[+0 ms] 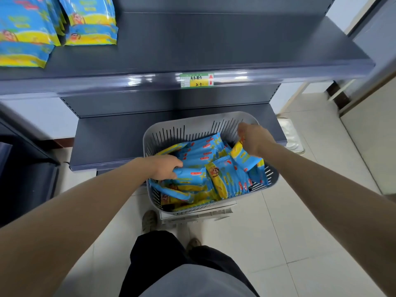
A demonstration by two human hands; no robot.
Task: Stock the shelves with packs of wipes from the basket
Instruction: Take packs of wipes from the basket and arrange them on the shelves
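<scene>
Head view: left hand [165, 168] round one pack [192, 175], right hand [255, 138] round a second pack [246, 158], one basket [148, 133].

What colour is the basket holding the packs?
Light grey, with slotted sides. The basket shows best in the head view, the only one.

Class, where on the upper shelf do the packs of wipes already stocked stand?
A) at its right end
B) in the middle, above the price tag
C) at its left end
C: the stocked packs stand at the left end of the upper shelf.
</scene>
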